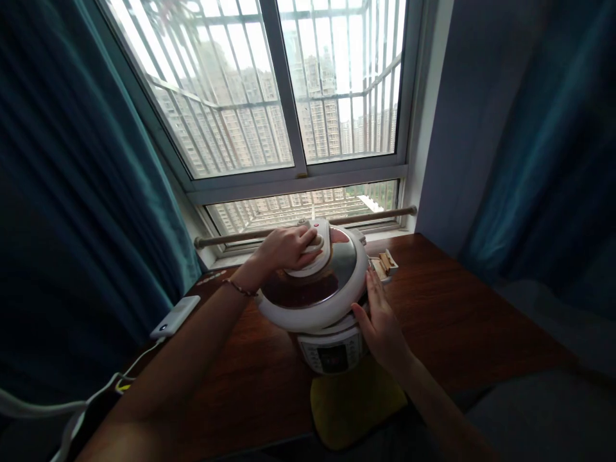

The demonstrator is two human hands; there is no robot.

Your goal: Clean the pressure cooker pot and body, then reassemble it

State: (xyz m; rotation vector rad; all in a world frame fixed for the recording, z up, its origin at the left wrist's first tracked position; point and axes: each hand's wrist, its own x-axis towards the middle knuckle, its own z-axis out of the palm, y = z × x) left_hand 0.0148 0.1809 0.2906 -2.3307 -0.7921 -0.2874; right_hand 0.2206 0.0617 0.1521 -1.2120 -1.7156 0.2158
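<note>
An electric pressure cooker [332,351] with a dark display and buttons on its front stands on the wooden table. Its round lid [315,316], white at the rim and shiny on top, sits tilted on it. My left hand [292,249] is closed over the white lid handle [323,226], fingers wrapped across it. My right hand [380,321] lies against the right side of the lid rim, fingers stretched out and thumb spread. Just beyond its fingertips is a small box [387,262] with light brown contents I cannot make out.
The brown table [447,314] reaches to the window sill. A white power strip [176,317] with a cable lies at the left. A yellow cloth or pad [356,404] is in front of the cooker. A rail [240,238] crosses the window behind, with blue curtains [96,147] beside it.
</note>
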